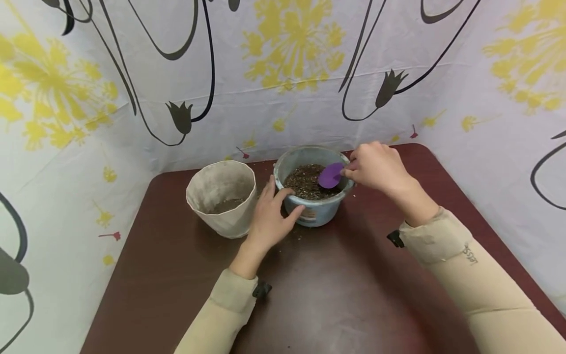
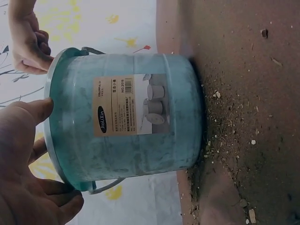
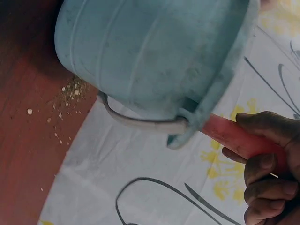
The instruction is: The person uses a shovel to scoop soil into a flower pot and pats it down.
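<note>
My left hand (image 1: 269,219) holds the near left rim of a light blue bucket (image 1: 325,211), its thumb outside the lip and the index finger over it. Dark, speckled soil (image 1: 305,182) lies inside the bucket. My right hand (image 1: 378,164) grips the red handle (image 3: 229,136) of a hand trowel, fingers curled round it at the right rim. The trowel's purple blade (image 1: 330,175) tilts down onto the soil. In the left wrist view, a printed label (image 2: 133,105) shows on the bucket's side.
A whitish plant pot (image 1: 239,219) with some soil at its bottom stands left of the bucket. Crumbs of soil (image 2: 229,136) are scattered on the dark red table (image 1: 309,295) around the bucket's base. A flower-patterned cloth (image 1: 283,113) hangs behind and beside the table.
</note>
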